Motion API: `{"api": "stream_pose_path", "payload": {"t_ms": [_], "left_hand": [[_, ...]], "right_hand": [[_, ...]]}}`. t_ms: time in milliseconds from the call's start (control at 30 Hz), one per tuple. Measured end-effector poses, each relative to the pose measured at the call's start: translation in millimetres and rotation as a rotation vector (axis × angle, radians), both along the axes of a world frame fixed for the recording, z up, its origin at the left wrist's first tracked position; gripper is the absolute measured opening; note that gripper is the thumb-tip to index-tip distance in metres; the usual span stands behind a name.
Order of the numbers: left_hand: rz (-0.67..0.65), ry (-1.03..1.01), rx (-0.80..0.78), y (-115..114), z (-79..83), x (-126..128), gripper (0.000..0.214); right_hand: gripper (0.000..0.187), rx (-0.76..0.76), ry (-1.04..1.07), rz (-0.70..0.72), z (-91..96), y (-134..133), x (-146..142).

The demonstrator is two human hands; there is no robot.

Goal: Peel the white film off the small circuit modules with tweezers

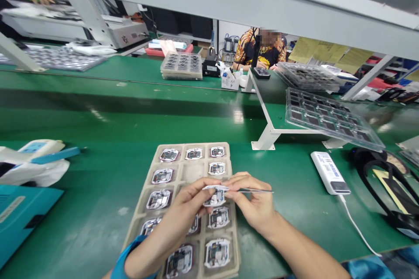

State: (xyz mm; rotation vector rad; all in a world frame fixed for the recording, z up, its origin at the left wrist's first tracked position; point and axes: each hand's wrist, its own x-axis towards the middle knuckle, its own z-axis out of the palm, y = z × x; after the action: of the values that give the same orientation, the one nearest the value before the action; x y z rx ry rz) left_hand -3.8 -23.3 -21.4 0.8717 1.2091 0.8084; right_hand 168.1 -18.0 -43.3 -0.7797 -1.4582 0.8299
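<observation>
Now, module (214,195) held just over its tray (157,148)

Up close, the left hand (186,209) pinches the small module, probably to steady it. The right hand (253,202) is clamped on thin tweezers (258,190), tip at its top edge. One far pocket (193,172) is empty, and a white power bank (330,172) lies to the right.

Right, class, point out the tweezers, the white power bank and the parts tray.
tweezers (258,190): head view, on the bare metal shaft.
white power bank (329,172): head view, middle of its top.
parts tray (193,173): head view, on its empty pocket.
</observation>
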Motion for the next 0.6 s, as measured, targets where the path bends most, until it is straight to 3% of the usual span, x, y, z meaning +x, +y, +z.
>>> {"api": "stream_pose_path", "payload": {"t_ms": [100, 200, 333, 433, 600], "left_hand": [[-0.065, -0.028, 0.045, -2.6, -5.3, -2.7, 0.031], [-0.15, -0.07, 0.133, -3.7, -7.5, -7.5, 0.043], [-0.195, 0.014, 0.233, 2.7, -9.1, -19.2, 0.03], [-0.167, 0.176, 0.337, 12.2, -13.9, -34.2, 0.027], [-0.136, 0.629, 0.506, 31.3, -22.0, -61.3, 0.033]], "right_hand": [[0.005, -0.043, 0.007, 0.006, -0.1, 1.4, 1.8], [0.004, -0.198, 0.06, 0.01, -3.7, 2.9, 4.1], [0.009, -0.296, 0.163, 0.003, -8.0, 4.5, 5.4], [0.012, -0.295, 0.207, -0.008, -6.7, 4.3, 4.7], [0.013, -0.293, 0.231, 0.001, -3.8, 3.6, 3.9]]}}
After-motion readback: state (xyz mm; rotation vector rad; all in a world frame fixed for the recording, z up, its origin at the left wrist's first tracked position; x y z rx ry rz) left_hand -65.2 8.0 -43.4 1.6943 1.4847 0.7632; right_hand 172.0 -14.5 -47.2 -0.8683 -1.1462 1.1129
